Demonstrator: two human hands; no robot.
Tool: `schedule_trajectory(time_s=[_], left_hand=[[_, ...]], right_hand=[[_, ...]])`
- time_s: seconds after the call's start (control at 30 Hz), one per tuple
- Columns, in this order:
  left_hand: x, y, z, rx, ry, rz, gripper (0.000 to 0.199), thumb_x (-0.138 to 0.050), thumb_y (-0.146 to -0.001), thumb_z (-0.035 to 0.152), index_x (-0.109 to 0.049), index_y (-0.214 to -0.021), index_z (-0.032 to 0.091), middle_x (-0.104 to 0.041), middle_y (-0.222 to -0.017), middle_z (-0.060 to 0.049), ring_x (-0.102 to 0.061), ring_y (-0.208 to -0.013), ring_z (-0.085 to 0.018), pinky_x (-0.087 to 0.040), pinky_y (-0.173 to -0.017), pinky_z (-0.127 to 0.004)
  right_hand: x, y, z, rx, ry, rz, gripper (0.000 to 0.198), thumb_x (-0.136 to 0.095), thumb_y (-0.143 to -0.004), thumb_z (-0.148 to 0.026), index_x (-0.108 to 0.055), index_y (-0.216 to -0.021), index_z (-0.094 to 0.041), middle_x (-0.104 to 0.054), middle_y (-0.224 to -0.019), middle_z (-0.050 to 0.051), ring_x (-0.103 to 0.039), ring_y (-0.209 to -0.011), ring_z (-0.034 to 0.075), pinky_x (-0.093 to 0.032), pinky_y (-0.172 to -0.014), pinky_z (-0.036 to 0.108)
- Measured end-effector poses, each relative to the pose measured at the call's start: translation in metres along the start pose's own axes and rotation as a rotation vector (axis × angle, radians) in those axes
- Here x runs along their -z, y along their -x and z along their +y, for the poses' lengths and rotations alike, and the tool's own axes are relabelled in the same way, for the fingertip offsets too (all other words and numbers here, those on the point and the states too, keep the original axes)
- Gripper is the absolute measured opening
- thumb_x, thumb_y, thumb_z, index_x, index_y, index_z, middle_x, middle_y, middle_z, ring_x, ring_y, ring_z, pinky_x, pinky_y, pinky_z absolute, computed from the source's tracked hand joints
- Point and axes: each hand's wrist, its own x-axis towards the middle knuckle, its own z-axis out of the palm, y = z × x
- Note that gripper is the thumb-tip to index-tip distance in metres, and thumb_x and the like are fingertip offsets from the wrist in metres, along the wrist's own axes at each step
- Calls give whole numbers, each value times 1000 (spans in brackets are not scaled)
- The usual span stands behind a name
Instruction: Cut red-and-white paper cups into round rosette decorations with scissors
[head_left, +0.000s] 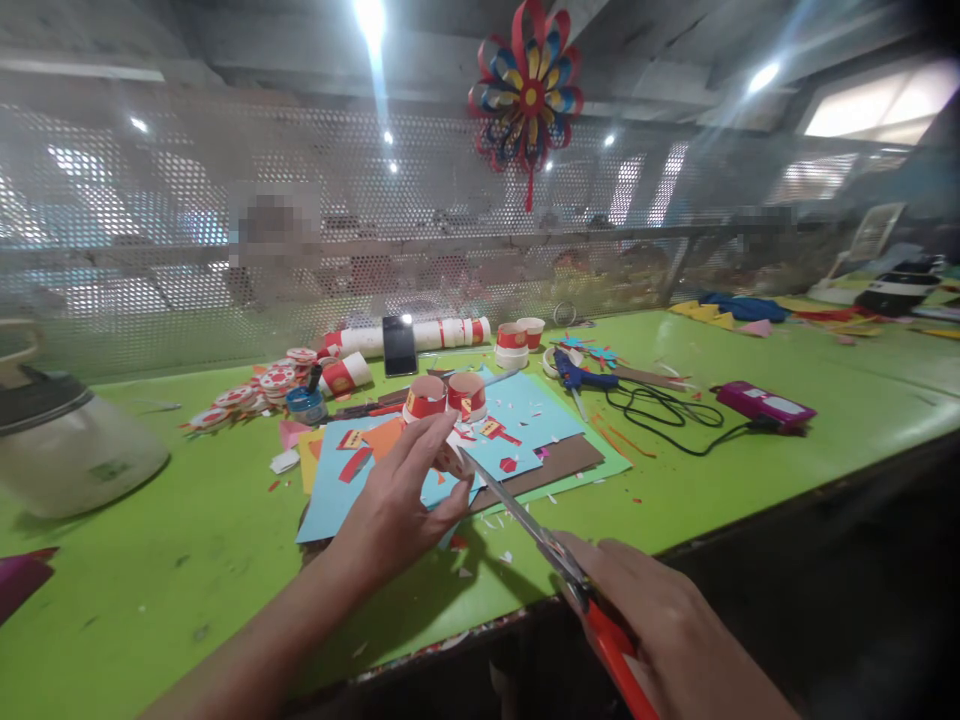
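My left hand is closed on a small white and red piece of paper cup, pinched between thumb and fingers above the paper sheets. My right hand grips scissors with red handles. Their blades point up and left, and the tips reach the cup piece; whether they are cutting into it I cannot tell. Just beyond my left fingers stand two cut-down red paper cups. Underneath lie light blue sheets strewn with red, orange and white scraps.
A blue glue gun is wired to a purple box. At the back are a phone, stacked paper cups and a blue-lidded jar. A kettle stands left. The table's front edge runs below my hands.
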Motion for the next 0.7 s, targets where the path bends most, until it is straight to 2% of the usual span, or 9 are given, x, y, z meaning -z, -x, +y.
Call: schedule_trajectory(time_s=[0.13,0.27,0.33,0.43,0.53,0.63,0.7], left_hand=[[0,0,0,-16,1,7,53,-57,-82,8,-42,-132,18,-60,-114,-11,-65,-80,-11,-59,-78,-29],[0,0,0,-34,14,-8,55,-58,-82,8,-42,-134,18,-61,-112,-9,-65,-73,-9,-59,-79,-30],[0,0,-1,-34,26,-10,56,-57,-82,8,-42,-135,20,-61,-113,-9,-65,-74,-10,-60,-79,-31],[2,1,-2,-42,31,-21,58,-57,-82,8,-41,-136,20,-59,-119,-11,-66,-86,-14,-60,-80,-31],[3,1,-1,-62,3,-21,59,-58,-81,8,-41,-136,20,-58,-122,-12,-65,-98,-18,-59,-85,-34],[4,-1,0,-70,-31,5,56,-59,-81,9,-42,-134,20,-60,-118,-10,-65,-96,-18,-58,-88,-36],[2,-2,1,-65,-43,21,54,-59,-81,9,-43,-132,19,-61,-115,-10,-66,-89,-15,-58,-85,-34]], right_hand=[[1,1,1,8,2,-5,45,-51,-83,-21,-59,-127,-20,-67,-86,9,-63,-80,24,-53,-78,37],[3,1,2,13,-32,10,42,-52,-83,-22,-62,-124,-20,-67,-85,9,-63,-79,26,-54,-77,39],[6,0,0,0,-77,-2,37,-52,-84,-24,-65,-118,-20,-67,-84,9,-63,-78,25,-53,-76,38],[12,-3,-6,-21,-228,-65,26,-50,-87,-26,-70,-102,-19,-68,-79,6,-62,-72,21,-53,-71,31],[15,-5,-12,-64,-389,-131,24,-48,-90,-28,-70,-87,-18,-67,-73,2,-60,-66,15,-50,-63,21],[13,-3,-13,-108,-419,-125,23,-49,-90,-27,-69,-85,-18,-66,-70,1,-61,-66,15,-49,-62,20],[10,-1,-11,-83,-370,-98,21,-49,-89,-26,-69,-88,-19,-66,-70,1,-61,-66,16,-50,-64,23]])
